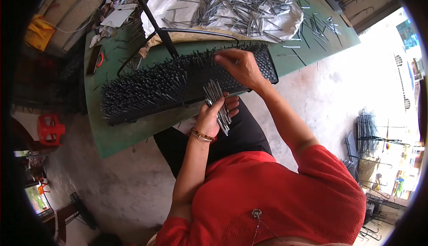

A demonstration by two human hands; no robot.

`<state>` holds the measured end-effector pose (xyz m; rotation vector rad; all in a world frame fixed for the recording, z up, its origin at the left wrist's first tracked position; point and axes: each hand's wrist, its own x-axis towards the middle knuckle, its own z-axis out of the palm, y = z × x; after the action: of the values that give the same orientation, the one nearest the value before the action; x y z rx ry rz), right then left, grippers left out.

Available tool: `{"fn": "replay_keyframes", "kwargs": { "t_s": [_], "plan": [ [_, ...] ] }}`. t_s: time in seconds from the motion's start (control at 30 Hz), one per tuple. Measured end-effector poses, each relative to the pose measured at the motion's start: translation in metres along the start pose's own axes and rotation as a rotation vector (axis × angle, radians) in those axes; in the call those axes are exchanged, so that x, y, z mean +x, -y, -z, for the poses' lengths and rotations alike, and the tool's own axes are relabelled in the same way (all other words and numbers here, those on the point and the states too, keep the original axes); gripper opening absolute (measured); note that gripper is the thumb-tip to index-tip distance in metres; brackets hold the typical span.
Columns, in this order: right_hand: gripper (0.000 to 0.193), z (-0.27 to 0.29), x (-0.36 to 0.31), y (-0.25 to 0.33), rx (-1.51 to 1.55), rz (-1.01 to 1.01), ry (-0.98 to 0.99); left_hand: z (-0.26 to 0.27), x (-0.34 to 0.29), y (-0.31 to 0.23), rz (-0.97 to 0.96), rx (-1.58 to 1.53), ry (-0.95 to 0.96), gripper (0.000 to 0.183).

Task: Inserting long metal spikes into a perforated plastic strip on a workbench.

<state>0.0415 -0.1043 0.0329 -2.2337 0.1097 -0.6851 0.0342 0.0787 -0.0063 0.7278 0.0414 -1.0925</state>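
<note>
A bundle of thin metal rods (215, 93) lies across my left hand (209, 116), gripped under the thumb near the front edge of a long black perforated rack (266, 66). Rods stand upright in dense rows (149, 85) over the rack's left part and along its far side; bare holes show at the right and along the middle front. Above the far row is my right hand (244, 67), thumb and fingers pinched together at the tops of the standing rods. Whatever those fingertips hold is too small to make out.
The rack stands on a green table (120, 141). Behind it, a heap of loose rods (240, 5) lies on a white sheet (156, 5), with more rods scattered to the right. A black bar (149, 14) rises from the rack. Orange-handled scissors (100, 59) lie at left; a red stool (50, 130) stands beyond.
</note>
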Motion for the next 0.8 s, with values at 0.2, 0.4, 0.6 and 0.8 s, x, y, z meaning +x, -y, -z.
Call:
{"fn": "replay_keyframes", "kwargs": {
  "t_s": [0.2, 0.4, 0.6, 0.8],
  "plan": [
    [0.031, 0.017, -0.022, 0.016, 0.128, -0.282, 0.572, -0.012, -0.008, 0.004, -0.016, 0.072, 0.068, 0.023],
    [0.026, 0.021, -0.03, 0.009, 0.513, -0.485, 0.456, -0.014, 0.0, 0.002, -0.026, 0.079, 0.083, 0.023],
    [0.024, 0.027, -0.028, 0.004, 0.411, -0.455, 0.504, -0.012, 0.005, 0.003, 0.014, 0.172, 0.113, 0.03],
    [0.025, 0.035, -0.024, 0.006, 0.458, -0.563, 0.446, -0.015, 0.009, 0.005, 0.0, 0.189, 0.091, 0.031]
  ]
}}
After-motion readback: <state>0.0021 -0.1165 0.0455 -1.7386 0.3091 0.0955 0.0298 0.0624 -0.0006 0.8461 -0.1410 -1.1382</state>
